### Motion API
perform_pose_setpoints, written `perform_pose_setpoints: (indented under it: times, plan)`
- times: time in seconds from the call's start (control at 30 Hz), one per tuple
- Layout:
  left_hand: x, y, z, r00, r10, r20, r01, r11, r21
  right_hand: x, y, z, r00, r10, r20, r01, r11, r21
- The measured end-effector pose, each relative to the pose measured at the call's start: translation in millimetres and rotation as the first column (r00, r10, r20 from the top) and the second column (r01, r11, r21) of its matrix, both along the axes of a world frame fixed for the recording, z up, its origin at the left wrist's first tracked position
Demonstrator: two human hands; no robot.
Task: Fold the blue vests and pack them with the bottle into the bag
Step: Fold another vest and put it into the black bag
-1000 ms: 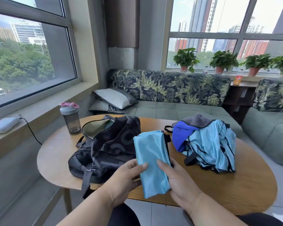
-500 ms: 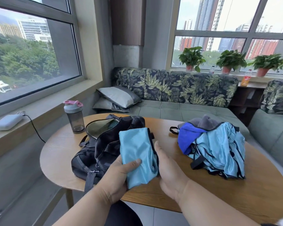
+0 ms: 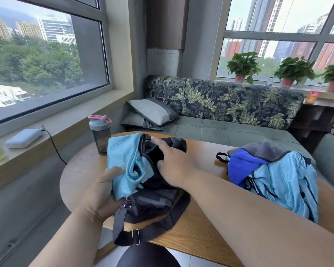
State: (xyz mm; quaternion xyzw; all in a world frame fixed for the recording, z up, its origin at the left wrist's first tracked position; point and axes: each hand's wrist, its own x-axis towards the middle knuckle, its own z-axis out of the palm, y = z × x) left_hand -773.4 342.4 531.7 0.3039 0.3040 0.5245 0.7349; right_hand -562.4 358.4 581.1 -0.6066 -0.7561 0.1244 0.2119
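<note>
Left hand [image 3: 102,191] grips folded vest [image 3: 123,166] at bag [image 3: 158,197] mouth, fingers curled round lower edge. Right hand [image 3: 174,166] flat, fingers straight, pressing bag open. Vest looks light, limp, slick; I judge bunched fold best hold. Bottle [image 3: 100,133] upright on worktop [image 3: 204,224] behind bag, untouched.

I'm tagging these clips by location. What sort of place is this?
Probably a lounge or break corner high in a city building: a leaf-print sofa runs under big windows facing towers, potted plants line the sill, and a wooden table stands in front.
</note>
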Motion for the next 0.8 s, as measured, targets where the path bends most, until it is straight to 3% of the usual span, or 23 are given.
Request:
perform_pose_setpoints:
  times: [0.13, 0.2, 0.33, 0.47, 0.63, 0.8]
  plan:
    - [-12.8, 9.5, 5.6, 0.998, 0.029, 0.063, -0.031, 0.999, 0.036, -4.8, 26.0, 6.2, 0.936, -0.01, 0.353, 0.021, 0.999, -0.027]
    - [-21.0, 19.6, 6.7, 0.993, 0.039, 0.115, -0.042, 0.999, 0.028, 2.3, 27.8, 5.7, 0.921, -0.026, 0.39, 0.036, 0.999, -0.017]
    - [-29.2, 40.4, 5.9, 0.995, -0.023, 0.098, 0.023, 1.0, 0.003, 30.0, 19.3, 0.9, 0.944, -0.089, 0.317, 0.082, 0.996, 0.035]
    - [-20.8, 55.0, 4.2, 0.982, -0.188, -0.011, 0.187, 0.979, -0.08, 50.5, 9.9, -4.9, 0.979, -0.171, 0.113, 0.163, 0.983, 0.082]
    - [-1.8, 58.1, 1.0, 0.847, -0.474, -0.241, 0.425, 0.876, -0.229, 62.8, -3.9, -11.3, 0.985, -0.174, -0.006, 0.173, 0.977, 0.122]
    - [19.6, 75.3, -0.8, 0.763, -0.528, -0.373, 0.451, 0.848, -0.277, 60.2, -7.5, -15.4, 0.987, -0.149, -0.066, 0.157, 0.978, 0.137]
